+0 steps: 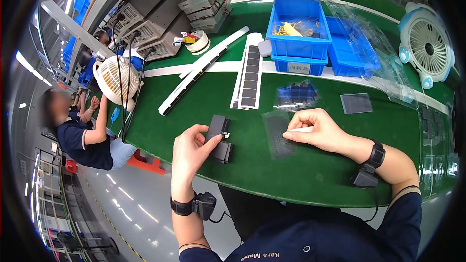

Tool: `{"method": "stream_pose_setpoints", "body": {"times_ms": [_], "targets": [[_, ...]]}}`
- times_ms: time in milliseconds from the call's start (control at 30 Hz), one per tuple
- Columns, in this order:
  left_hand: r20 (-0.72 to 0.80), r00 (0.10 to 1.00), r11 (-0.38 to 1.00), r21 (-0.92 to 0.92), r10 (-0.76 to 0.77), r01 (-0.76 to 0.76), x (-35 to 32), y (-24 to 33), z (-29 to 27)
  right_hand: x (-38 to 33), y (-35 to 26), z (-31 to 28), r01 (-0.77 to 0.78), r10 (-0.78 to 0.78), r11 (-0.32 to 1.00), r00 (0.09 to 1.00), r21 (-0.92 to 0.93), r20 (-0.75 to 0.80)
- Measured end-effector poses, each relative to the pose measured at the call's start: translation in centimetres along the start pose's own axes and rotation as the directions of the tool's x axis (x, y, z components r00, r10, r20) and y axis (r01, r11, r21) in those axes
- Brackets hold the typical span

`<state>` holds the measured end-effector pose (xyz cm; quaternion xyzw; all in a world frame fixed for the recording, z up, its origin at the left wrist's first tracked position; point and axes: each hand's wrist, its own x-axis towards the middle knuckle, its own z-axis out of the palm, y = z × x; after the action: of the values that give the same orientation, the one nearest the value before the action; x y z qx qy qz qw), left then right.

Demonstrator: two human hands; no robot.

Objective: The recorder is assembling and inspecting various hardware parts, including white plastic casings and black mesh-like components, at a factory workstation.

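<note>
Small dark rectangular modules point(219, 138), stacked flat, sit pinched in the left hand point(190, 148) just above the green counter point(272, 174), while the right hand point(315, 128) is curled shut on a thin white strip point(302, 129) over a clear gridded plastic sheet point(278, 133). Judging from this, a steady grip and careful alignment matter; blue plastic bins point(298, 34) stand well behind.

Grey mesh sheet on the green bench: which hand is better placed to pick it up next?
Right, probably. The right hand rests at the edge of the grey mesh sheet, pinching only a small white piece. The left hand is occupied holding a dark flat part.
</note>
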<state>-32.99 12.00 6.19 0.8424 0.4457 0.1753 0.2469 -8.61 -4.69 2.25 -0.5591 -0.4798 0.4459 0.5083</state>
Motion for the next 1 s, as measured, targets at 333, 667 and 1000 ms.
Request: {"method": "stream_pose_setpoints", "body": {"times_ms": [333,667,1000], "targets": [[0.281,0.948,0.511,-0.843,0.151,0.168,-1.4,1.0,-0.8,0.0,0.6,-0.1,-0.047,0.046,0.992,0.999,0.12,0.012],[0.446,0.886,0.268,-0.875,0.125,0.403,-5.3,4.5,7.8,-0.5,-0.6,0.6,0.01,-0.009,0.999,1.0,0.049,-0.013],[0.384,0.912,0.24,-0.908,0.146,0.344,-5.4,4.7,8.4,-0.5,-0.9,0.9,0.12,-0.119,0.949,0.993,-0.293,0.023]]}}
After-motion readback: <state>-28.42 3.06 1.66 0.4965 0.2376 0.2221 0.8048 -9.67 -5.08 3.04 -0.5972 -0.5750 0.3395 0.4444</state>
